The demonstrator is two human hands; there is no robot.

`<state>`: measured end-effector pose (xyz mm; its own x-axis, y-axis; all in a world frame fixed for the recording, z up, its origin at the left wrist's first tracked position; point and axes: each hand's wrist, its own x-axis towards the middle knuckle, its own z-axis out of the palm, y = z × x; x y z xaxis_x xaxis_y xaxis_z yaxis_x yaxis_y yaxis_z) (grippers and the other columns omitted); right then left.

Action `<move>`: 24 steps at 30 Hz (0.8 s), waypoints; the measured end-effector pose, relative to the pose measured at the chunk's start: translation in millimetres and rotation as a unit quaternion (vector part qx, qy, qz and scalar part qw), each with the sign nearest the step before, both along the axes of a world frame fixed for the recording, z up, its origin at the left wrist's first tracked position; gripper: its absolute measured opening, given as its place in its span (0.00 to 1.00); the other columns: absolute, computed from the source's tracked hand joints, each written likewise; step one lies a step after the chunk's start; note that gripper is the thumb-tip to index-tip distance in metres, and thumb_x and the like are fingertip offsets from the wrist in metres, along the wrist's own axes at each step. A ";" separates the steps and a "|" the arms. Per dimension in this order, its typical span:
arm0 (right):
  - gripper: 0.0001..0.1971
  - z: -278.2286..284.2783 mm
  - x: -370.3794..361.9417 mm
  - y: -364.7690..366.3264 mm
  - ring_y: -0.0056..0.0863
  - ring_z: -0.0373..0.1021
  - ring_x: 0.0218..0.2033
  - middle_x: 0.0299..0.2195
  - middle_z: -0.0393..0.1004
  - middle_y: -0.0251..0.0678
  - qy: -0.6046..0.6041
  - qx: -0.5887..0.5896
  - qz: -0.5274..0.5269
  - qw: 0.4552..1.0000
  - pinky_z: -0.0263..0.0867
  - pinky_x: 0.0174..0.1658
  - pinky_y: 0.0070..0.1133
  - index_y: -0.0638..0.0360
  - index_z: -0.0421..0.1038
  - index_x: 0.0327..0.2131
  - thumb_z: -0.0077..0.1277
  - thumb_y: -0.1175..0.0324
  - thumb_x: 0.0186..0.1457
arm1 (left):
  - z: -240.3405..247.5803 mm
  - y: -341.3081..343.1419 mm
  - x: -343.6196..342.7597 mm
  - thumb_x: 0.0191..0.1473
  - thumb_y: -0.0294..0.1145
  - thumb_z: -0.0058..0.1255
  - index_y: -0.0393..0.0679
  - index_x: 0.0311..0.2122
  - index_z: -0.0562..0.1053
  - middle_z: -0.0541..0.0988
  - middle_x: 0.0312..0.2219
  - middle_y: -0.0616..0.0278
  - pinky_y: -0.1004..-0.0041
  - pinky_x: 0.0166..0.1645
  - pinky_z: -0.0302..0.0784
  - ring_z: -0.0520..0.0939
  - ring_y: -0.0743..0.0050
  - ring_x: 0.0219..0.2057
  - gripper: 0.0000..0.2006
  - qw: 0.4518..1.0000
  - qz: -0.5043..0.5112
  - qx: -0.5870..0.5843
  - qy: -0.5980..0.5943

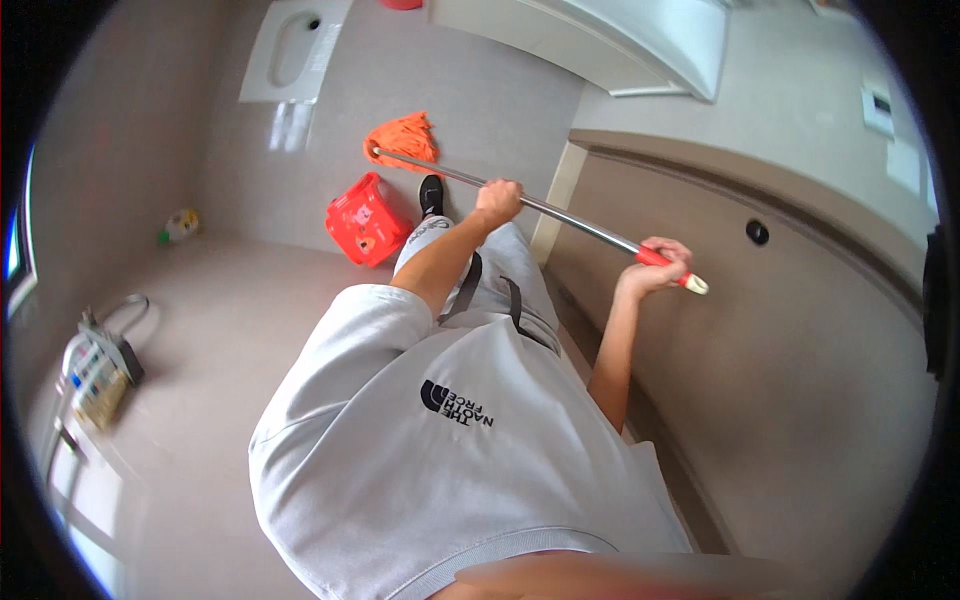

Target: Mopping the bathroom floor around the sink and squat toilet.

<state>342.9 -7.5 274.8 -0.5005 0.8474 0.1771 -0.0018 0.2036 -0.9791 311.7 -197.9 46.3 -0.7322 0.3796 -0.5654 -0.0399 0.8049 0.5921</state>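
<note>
Mop [580,224], one — left hand [499,202] and right hand [655,275] gripping it — one red bucket [365,224] nearby.

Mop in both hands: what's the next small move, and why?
Probably ease the mop a little farther out: its orange strands lie close to the black shoe and red container, with grey floor beyond. The left hand grips the metal pole and the right hand the red grip, so both could steer it.

1. My mop head [405,140]: bright orange; pole [585,223]: silver; grip [653,257]: red; end cap [697,285]: cream.
2. Bucket [365,225]: red, pink print.
3. My shirt [470,480]: pale grey, black chest print [455,402].
4. My shoe [431,195]: black.
5. Floor [375,60]: grey.
6. Door [770,370]: brown.
7. Toilet [267,88]: white.
</note>
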 end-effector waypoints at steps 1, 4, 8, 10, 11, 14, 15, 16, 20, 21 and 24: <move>0.15 -14.3 -3.7 -16.1 0.29 0.67 0.21 0.18 0.68 0.39 -0.045 0.014 0.044 0.998 0.65 0.29 0.24 0.58 0.62 0.25 0.33 0.59 0.56 | -14.0 -26.8 2.4 0.50 0.34 0.48 0.46 0.33 0.79 0.82 0.33 0.51 0.59 0.48 0.77 0.82 0.51 0.40 0.09 0.998 0.024 -0.009 0.060; 0.16 -51.6 -4.9 -63.1 0.31 0.69 0.28 0.24 0.72 0.42 -0.084 -0.077 0.193 0.975 0.66 0.36 0.26 0.59 0.64 0.30 0.33 0.57 0.57 | -42.9 -95.7 1.9 0.46 0.29 0.51 0.44 0.34 0.78 0.80 0.34 0.53 0.59 0.51 0.73 0.80 0.53 0.42 0.08 0.984 0.098 -0.096 0.113; 0.18 -71.3 0.0 -109.8 0.33 0.72 0.39 0.33 0.75 0.45 -0.122 -0.078 0.409 0.901 0.68 0.47 0.29 0.63 0.67 0.33 0.32 0.59 0.62 | -46.6 -169.4 3.5 0.49 0.31 0.51 0.44 0.36 0.76 0.79 0.38 0.55 0.60 0.51 0.72 0.77 0.56 0.47 0.09 0.965 0.175 -0.154 0.118; 0.17 -56.0 0.7 -137.5 0.34 0.72 0.42 0.35 0.76 0.46 -0.129 -0.085 0.465 0.872 0.67 0.50 0.29 0.64 0.69 0.33 0.33 0.61 0.64 | -50.8 -203.1 17.1 0.54 0.35 0.48 0.49 0.39 0.76 0.78 0.42 0.60 0.59 0.53 0.68 0.73 0.58 0.52 0.09 0.941 0.169 -0.245 0.163; 0.15 -47.1 3.3 -153.7 0.34 0.73 0.44 0.38 0.77 0.46 -0.138 -0.121 0.497 0.848 0.67 0.51 0.29 0.66 0.71 0.34 0.36 0.65 0.63 | -50.9 -220.1 23.0 0.56 0.34 0.45 0.49 0.40 0.76 0.78 0.43 0.60 0.58 0.56 0.66 0.71 0.56 0.53 0.10 0.943 0.159 -0.251 0.149; 0.11 -25.4 12.6 -153.9 0.34 0.72 0.48 0.42 0.77 0.46 -0.142 -0.158 0.526 0.824 0.65 0.55 0.28 0.67 0.73 0.36 0.39 0.72 0.62 | -43.0 -227.2 28.6 0.55 0.34 0.45 0.49 0.39 0.77 0.79 0.42 0.59 0.60 0.54 0.68 0.73 0.56 0.52 0.10 0.920 0.136 -0.315 0.187; 0.11 -18.3 13.6 -146.8 0.35 0.72 0.49 0.43 0.77 0.46 -0.143 -0.162 0.526 0.823 0.64 0.56 0.28 0.66 0.74 0.37 0.40 0.75 0.61 | -40.1 -221.9 27.5 0.54 0.34 0.47 0.48 0.39 0.77 0.79 0.41 0.58 0.61 0.53 0.70 0.74 0.56 0.51 0.10 0.940 0.116 -0.285 0.150; 0.09 -16.6 16.7 -127.7 0.33 0.72 0.49 0.43 0.78 0.44 -0.127 -0.189 0.484 0.845 0.64 0.56 0.28 0.65 0.74 0.36 0.42 0.76 0.59 | -30.9 -206.5 23.2 0.53 0.34 0.48 0.48 0.38 0.77 0.80 0.40 0.57 0.61 0.52 0.71 0.76 0.56 0.50 0.10 0.957 0.091 -0.253 0.110; 0.07 5.1 33.3 -3.6 0.30 0.71 0.48 0.43 0.78 0.44 -0.073 -0.169 0.330 0.926 0.64 0.55 0.28 0.61 0.71 0.34 0.45 0.78 0.52 | 14.6 -81.7 3.4 0.47 0.30 0.52 0.47 0.35 0.81 0.81 0.39 0.52 0.61 0.48 0.77 0.81 0.55 0.45 0.10 0.980 -0.084 -0.153 0.090; 0.08 20.5 39.3 26.8 0.31 0.71 0.48 0.42 0.77 0.45 -0.057 -0.163 0.298 0.939 0.63 0.55 0.29 0.61 0.70 0.34 0.46 0.79 0.49 | 16.0 -53.5 8.0 0.47 0.30 0.52 0.48 0.37 0.80 0.81 0.38 0.53 0.61 0.47 0.78 0.81 0.55 0.44 0.11 0.979 -0.085 -0.065 0.171; 0.08 60.4 84.4 112.1 0.39 0.73 0.46 0.40 0.76 0.47 0.044 -0.153 0.203 0.966 0.62 0.56 0.34 0.62 0.69 0.32 0.46 0.81 0.47 | 39.5 44.0 15.2 0.48 0.31 0.51 0.51 0.42 0.79 0.82 0.37 0.56 0.59 0.45 0.79 0.82 0.54 0.41 0.14 0.941 -0.189 0.155 0.233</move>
<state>427.3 104.6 335.2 -0.7976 0.6031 0.0063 -0.1067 -0.1308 -0.9857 326.9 -153.9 85.8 -0.6528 0.7567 -0.0362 0.5364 0.4954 0.6832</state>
